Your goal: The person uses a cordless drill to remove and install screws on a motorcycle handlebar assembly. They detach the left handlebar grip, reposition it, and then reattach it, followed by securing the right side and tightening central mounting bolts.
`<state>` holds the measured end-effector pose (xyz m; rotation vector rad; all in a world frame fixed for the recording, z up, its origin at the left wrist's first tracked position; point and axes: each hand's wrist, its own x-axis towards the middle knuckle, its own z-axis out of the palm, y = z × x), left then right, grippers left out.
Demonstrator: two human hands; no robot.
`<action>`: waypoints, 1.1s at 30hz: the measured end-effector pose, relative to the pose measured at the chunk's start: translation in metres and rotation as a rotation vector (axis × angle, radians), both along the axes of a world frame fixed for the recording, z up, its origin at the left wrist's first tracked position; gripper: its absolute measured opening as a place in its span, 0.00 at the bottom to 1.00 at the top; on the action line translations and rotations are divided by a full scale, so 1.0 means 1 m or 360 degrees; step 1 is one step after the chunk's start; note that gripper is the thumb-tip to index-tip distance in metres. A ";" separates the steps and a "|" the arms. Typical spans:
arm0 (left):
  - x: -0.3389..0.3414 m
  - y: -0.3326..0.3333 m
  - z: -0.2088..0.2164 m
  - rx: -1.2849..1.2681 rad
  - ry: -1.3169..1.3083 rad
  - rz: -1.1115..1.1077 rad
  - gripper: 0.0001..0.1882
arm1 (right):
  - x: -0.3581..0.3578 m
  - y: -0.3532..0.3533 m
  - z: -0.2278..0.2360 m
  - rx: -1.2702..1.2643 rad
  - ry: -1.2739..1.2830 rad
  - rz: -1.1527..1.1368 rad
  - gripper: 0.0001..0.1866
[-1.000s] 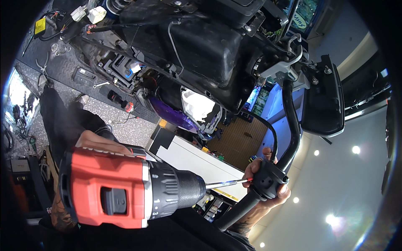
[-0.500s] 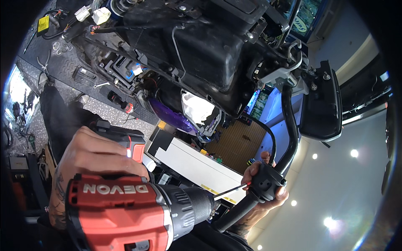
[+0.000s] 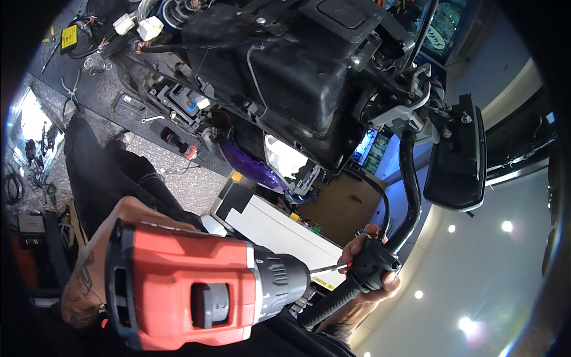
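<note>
The left hand (image 3: 98, 262) is gripping a red-and-black cordless drill (image 3: 202, 285) low in the view, its fingers wrapped around the handle behind the body, mostly hidden. The drill's long axis is running left to right and tilting slightly up, its chuck and thin driver bit (image 3: 329, 268) pointing right toward the switch housing (image 3: 372, 268) on the black handlebar (image 3: 410, 196). The right hand (image 3: 372, 268) is clamping that housing just above the ribbed grip (image 3: 330, 303), fingers curled over the top and thumb underneath. The bit tip is sitting right beside the right hand's fingertips (image 3: 357, 244), so the likely trouble, as I judge it, is the bit slipping off the fastener and jabbing a finger or scarring the plastic; a crooked angle or too much trigger would be causing that. The scooter's black bodywork (image 3: 285, 65) and mirror (image 3: 455, 154) are hanging above, with a white box (image 3: 279, 229) beyond the drill.
</note>
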<state>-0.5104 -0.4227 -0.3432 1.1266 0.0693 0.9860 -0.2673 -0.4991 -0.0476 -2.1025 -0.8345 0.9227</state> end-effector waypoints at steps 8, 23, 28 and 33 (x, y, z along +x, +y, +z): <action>0.000 0.005 -0.001 -0.0035 0.0067 -0.0031 0.26 | 0.008 -0.003 -0.002 0.0012 0.0162 -0.0011 0.51; 0.001 -0.033 0.008 -0.0297 0.0129 0.0010 0.36 | 0.008 0.000 -0.007 -0.0142 -0.0151 0.0003 0.54; -0.013 -0.062 0.009 -0.0539 0.0115 0.0059 0.39 | 0.010 -0.009 0.003 0.0005 0.0161 0.0073 0.55; -0.019 -0.052 0.059 -0.1182 0.0282 -0.0217 0.47 | 0.025 -0.015 0.002 0.0133 0.0421 0.0096 0.53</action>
